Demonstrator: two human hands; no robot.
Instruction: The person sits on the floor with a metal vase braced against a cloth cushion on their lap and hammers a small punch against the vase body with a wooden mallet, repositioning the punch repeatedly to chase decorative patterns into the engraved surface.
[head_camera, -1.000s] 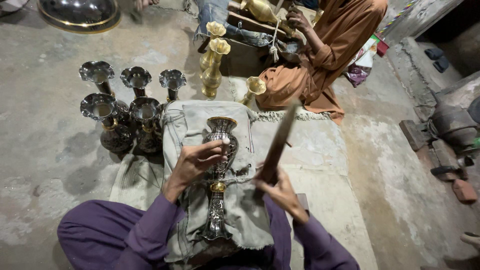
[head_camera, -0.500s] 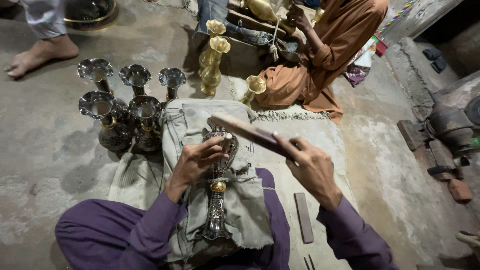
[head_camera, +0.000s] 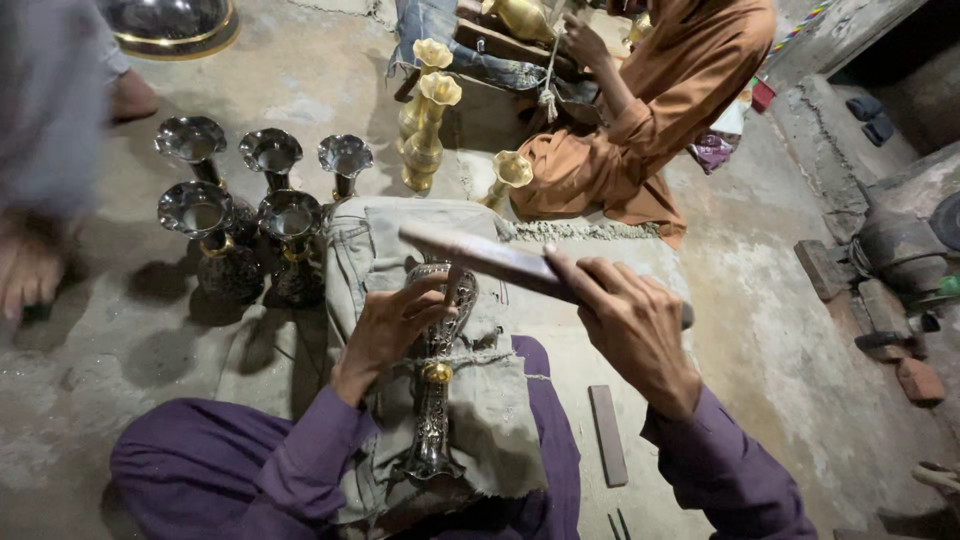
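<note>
An engraved silver vase (head_camera: 436, 400) lies along a grey cloth-covered rest (head_camera: 390, 250) over my lap, its mouth pointing away from me. My left hand (head_camera: 392, 325) presses on the vase's upper part, fingers bent by its rim. My right hand (head_camera: 632, 325) grips a flat wooden stick (head_camera: 480, 255), held level above the vase mouth and pointing left.
Several dark engraved vases (head_camera: 235, 215) stand on the floor at left. Three brass vases (head_camera: 430, 120) stand further back. A person in orange (head_camera: 650, 120) sits opposite, working. Someone's blurred foot (head_camera: 30, 270) is at far left. A flat bar (head_camera: 607, 435) lies on the floor by my right knee.
My right hand swung the stick from upright down to level over the vase. A person's foot has come in at the left edge. My left hand stayed on the vase.
</note>
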